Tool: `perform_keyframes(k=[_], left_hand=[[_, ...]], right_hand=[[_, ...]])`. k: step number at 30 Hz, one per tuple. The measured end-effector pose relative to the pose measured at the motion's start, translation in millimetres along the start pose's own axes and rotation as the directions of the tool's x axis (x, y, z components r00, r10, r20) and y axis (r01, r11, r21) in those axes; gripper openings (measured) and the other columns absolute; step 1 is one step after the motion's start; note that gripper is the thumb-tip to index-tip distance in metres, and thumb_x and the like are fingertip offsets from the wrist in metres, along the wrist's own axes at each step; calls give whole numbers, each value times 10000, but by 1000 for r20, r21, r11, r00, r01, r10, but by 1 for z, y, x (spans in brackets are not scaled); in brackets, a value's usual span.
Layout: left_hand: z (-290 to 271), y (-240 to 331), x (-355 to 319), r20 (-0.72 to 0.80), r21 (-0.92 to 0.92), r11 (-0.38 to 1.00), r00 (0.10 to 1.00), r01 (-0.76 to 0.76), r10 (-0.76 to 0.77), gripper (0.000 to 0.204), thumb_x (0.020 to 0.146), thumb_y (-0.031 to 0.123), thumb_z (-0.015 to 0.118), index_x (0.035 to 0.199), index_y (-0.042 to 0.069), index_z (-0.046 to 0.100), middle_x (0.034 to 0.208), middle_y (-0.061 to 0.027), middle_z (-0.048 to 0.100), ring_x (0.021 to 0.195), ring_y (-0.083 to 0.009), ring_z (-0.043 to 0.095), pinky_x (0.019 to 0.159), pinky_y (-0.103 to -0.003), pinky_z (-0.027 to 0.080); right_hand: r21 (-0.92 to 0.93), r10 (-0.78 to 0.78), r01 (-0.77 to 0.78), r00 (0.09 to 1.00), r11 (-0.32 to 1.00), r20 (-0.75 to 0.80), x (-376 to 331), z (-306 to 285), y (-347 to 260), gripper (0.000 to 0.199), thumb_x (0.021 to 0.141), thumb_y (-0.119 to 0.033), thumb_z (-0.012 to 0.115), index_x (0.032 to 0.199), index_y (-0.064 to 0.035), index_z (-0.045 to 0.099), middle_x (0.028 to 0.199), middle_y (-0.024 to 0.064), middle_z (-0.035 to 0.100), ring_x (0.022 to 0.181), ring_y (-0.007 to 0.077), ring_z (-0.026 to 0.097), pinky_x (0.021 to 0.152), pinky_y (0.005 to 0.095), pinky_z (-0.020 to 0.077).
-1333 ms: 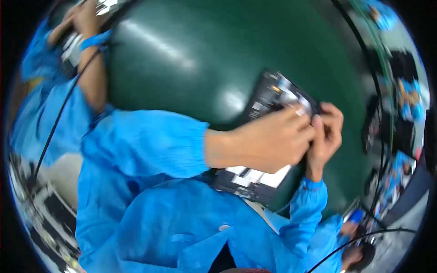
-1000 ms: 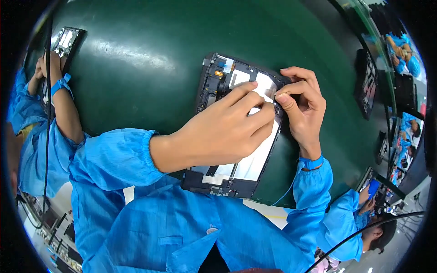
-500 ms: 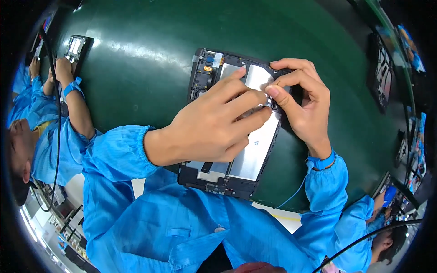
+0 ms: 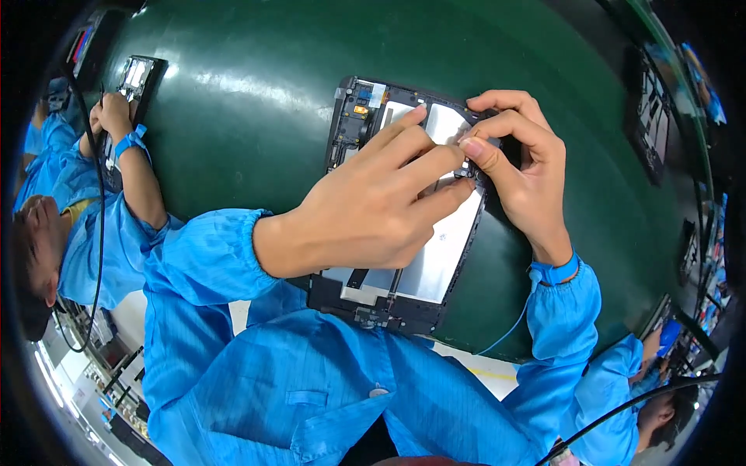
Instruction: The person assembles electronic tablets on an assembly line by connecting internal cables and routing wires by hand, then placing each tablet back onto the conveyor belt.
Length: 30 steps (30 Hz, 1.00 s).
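Note:
An opened tablet [image 4: 423, 289] with a black frame and silvery inner plates lies tilted on the green table before me. My left hand [image 4: 373, 203] reaches over it palm down, one finger stretched toward the top and the others bent at the tablet's right side. My right hand [image 4: 524, 167] curls round the upper right edge, thumb and forefinger pinched together beside the left fingertips. Whatever small part lies between the fingertips is mostly covered. An orange piece [image 4: 360, 110] and a clear tab [image 4: 378, 95] show at the tablet's upper left.
The green table [image 4: 256, 147] curves around the tablet. At the left a co-worker's hands [image 4: 113, 115] handle another opened device [image 4: 140, 78]. Another dark opened device [image 4: 651, 116] is at the far right. A blue cord [image 4: 509, 326] runs down from my right wristband [image 4: 556, 272].
The tablet and both my hands have shifted slightly to the right and up in the picture. The fingers keep nearly the same grip at the tablet's right side.

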State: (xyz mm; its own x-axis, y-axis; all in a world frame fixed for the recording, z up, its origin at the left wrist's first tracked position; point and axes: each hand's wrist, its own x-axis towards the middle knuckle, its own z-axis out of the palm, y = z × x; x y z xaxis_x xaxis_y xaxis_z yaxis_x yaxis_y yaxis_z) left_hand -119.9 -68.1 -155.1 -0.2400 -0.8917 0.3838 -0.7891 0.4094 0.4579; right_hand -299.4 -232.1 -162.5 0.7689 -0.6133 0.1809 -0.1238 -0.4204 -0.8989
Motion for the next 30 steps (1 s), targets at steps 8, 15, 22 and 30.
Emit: perform_keyframes(k=[8,15,22,30], left_hand=[[0,1,0,-88,22,999,996,-24,26,573,682,-31,730,1248,38,780,1216,-138,673,1060,-342,686,1228,-606,481],[6,4,3,-115,179,981,988,-80,102,488,725,-20,741,1210,21,783,1216,-129,691,1116,-340,715,1111,-478,588],[7,4,2,-117,217,971,985,-103,131,450,743,21,781,1192,-2,781,1217,-146,703,1183,-348,709,1020,-430,614],[8,4,6,-116,201,974,985,-100,125,422,748,10,773,1170,-5,785,1208,-143,724,1159,-331,707,1009,-414,608]], right_hand=[[-74,-22,20,999,997,-23,1,5,-5,179,816,-159,930,984,-107,895,1173,95,702,1113,241,649,928,359,513],[-98,-21,17,999,995,-41,1,4,-6,177,809,-164,937,973,-110,899,1138,96,704,1099,232,649,913,353,506],[-36,60,-61,997,997,-41,4,6,-12,163,839,-191,942,966,-99,896,1126,97,705,1084,233,657,905,353,504],[-54,58,-60,997,997,-49,5,7,-9,163,843,-195,943,957,-90,892,1119,87,701,1079,225,657,903,349,503]])
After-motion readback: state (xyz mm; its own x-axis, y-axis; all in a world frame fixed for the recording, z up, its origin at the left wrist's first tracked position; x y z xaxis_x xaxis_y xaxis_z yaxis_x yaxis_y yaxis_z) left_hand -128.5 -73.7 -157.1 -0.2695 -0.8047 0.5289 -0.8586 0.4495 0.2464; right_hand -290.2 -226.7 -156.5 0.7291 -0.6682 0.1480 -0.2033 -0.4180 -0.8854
